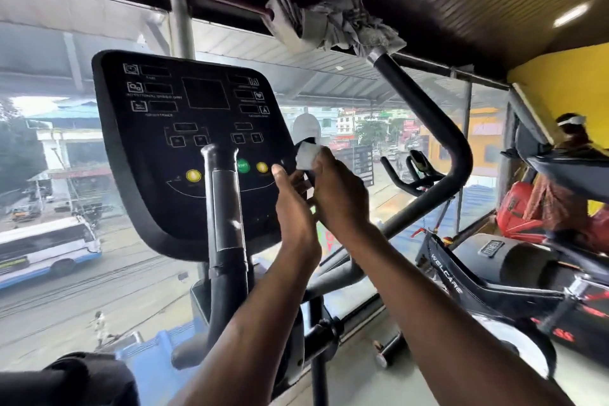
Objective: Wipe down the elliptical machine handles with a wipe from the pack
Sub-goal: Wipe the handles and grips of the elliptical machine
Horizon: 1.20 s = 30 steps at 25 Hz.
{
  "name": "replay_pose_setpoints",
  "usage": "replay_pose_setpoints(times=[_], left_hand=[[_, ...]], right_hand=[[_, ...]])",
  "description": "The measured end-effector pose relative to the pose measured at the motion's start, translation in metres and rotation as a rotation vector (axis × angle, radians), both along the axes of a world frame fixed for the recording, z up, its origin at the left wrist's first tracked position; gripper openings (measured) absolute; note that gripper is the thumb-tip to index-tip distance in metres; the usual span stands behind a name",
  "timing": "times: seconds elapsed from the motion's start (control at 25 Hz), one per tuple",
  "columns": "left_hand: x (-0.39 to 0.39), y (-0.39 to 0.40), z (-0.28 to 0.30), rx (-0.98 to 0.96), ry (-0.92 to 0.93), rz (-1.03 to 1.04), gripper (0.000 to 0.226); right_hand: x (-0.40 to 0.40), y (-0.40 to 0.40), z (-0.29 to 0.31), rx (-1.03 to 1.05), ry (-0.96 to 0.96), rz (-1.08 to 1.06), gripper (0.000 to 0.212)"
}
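My right hand (339,194) pinches a small white wipe (308,156) just in front of the lower right edge of the black elliptical console (184,128). My left hand (293,211) is pressed against the right one, its fingers curled around the wipe pack (312,206). The pack is mostly hidden, with only a white and green sliver showing between the hands. The left handle (225,208), black with grey tape, rises in front of the console. The right handle (431,122) curves up to the right, apart from both hands.
A crumpled grey cloth (336,23) hangs over the top of the right handle by the ceiling beam. A spin bike (454,277) and other machines stand to the right, where another person (573,142) is. A large window ahead overlooks a street.
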State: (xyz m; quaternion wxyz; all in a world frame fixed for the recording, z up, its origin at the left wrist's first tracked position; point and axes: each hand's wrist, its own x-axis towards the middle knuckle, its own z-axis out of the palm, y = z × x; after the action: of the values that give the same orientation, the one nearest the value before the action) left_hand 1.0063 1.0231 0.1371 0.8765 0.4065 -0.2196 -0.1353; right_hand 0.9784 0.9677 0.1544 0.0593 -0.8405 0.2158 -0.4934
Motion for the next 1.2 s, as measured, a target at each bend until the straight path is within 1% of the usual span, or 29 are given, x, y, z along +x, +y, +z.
replay_pose_setpoints(times=[0.04,0.08,0.12,0.2,0.24,0.32,0.44,0.48,0.52,0.6,0.68,0.76,0.84,0.92,1.0,1.08,1.16,1.2], left_hand=[[0.000,-0.002,0.001,-0.009,0.011,0.014,0.061],[0.001,-0.004,0.000,-0.015,0.023,0.033,0.063],[0.002,-0.006,-0.001,-0.016,0.021,0.053,0.065],[0.003,-0.007,-0.003,-0.022,-0.003,0.063,0.066],[0.003,-0.007,-0.004,-0.026,-0.004,0.054,0.067],[0.005,-0.006,-0.004,-0.032,0.020,0.046,0.066],[0.009,-0.006,-0.005,-0.033,0.042,0.033,0.068],[0.008,-0.005,-0.007,-0.015,0.042,0.036,0.071],[0.007,-0.005,-0.008,0.006,0.043,0.045,0.072],[0.007,-0.007,-0.010,0.023,0.053,0.065,0.074],[0.006,-0.003,-0.008,0.020,0.047,0.075,0.077],[0.007,0.000,-0.007,0.016,0.029,0.076,0.077],[0.004,0.005,-0.006,0.026,0.016,0.105,0.065],[0.001,0.008,-0.007,0.051,0.005,0.121,0.059],[0.001,0.009,-0.008,0.061,0.007,0.107,0.060],[0.001,0.010,-0.009,0.079,0.010,0.100,0.061],[0.002,0.009,-0.010,0.084,0.002,0.078,0.061],[0.001,0.009,-0.010,0.089,-0.008,0.041,0.061]], right_hand=[[-0.005,0.002,-0.008,-0.038,0.007,-0.030,0.034],[-0.003,0.001,-0.007,-0.030,0.025,-0.025,0.034],[0.001,-0.002,0.002,0.013,0.041,-0.002,0.035],[0.014,-0.011,0.030,0.134,0.045,0.071,0.042],[0.018,-0.013,0.037,0.138,0.042,0.079,0.044],[0.019,-0.007,0.028,0.051,0.046,0.041,0.041],[0.008,0.001,-0.022,-0.265,0.098,-0.080,0.057],[0.006,-0.001,-0.029,-0.330,0.136,-0.095,0.062],[0.006,-0.004,-0.027,-0.344,0.185,-0.087,0.066],[0.007,-0.007,-0.019,-0.305,0.263,-0.057,0.075],[0.007,-0.009,-0.024,-0.365,0.262,-0.080,0.079],[0.002,-0.014,-0.039,-0.465,0.271,-0.104,0.074],[-0.005,-0.022,-0.053,-0.514,0.219,-0.074,0.067],[-0.006,-0.022,-0.057,-0.468,0.122,-0.028,0.065],[-0.003,-0.017,-0.064,-0.425,0.061,-0.041,0.063],[-0.005,-0.018,-0.079,-0.419,-0.015,-0.030,0.051],[-0.010,-0.026,-0.088,-0.393,-0.154,0.079,0.029],[-0.013,-0.027,-0.089,-0.364,-0.220,0.113,0.025]])
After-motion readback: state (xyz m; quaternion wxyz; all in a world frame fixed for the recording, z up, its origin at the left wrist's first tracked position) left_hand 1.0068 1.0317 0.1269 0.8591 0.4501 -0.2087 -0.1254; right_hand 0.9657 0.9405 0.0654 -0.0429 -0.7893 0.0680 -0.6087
